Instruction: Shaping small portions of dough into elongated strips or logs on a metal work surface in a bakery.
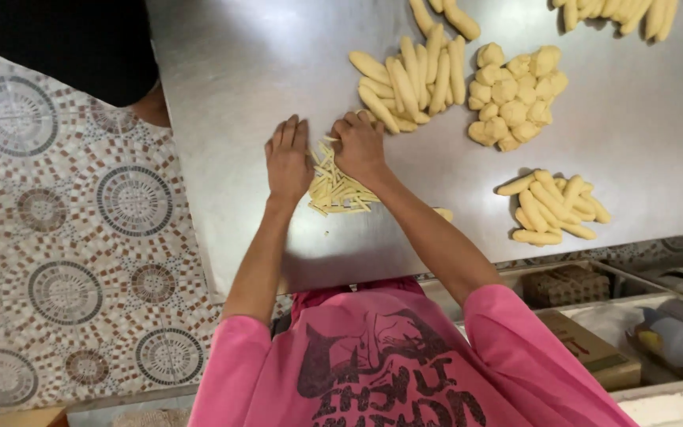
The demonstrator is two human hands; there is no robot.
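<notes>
Thin dough strips (pixel 337 188) lay on the steel worktop (pixel 239 95). The left hand (pixel 288 158) rested flat, fingers together, beside the strips; the right hand (pixel 360 145) pressed curled on them, below the dough logs (pixel 409 79).

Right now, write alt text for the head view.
Two hands, left hand and right hand, press on a small pile of thin dough strips on a metal table. Heaps of dough logs and dough lumps lie beyond.

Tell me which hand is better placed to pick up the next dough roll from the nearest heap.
Right. The right hand already rests beside the heap of dough rolls, while the left hand lies flat farther away, on the other side of the thin strips.
</notes>
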